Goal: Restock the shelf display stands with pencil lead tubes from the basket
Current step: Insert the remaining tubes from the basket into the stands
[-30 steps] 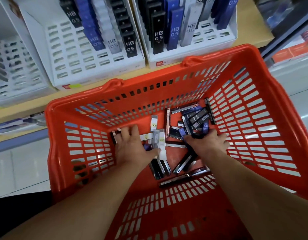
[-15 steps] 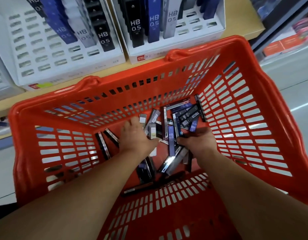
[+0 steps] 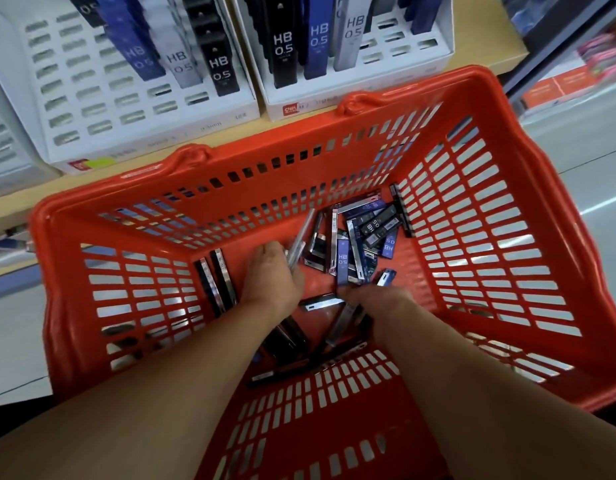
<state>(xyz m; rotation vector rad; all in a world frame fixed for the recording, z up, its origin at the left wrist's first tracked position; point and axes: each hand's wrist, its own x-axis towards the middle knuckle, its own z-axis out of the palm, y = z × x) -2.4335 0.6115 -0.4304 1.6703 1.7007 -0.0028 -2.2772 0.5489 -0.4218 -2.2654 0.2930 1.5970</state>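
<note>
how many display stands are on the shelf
3. The far-left stand is cut by the frame edge; the middle stand and right stand sit behind the basket, part filled. More may be out of view.

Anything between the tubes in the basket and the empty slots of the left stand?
Only the far wall of the basket rises between the pencil lead tubes and the left display stand. Its top is open, and the stand's front slots are empty.

Bare basket floor [image 3: 254, 237] beyond tubes [image 3: 355, 244]
</note>
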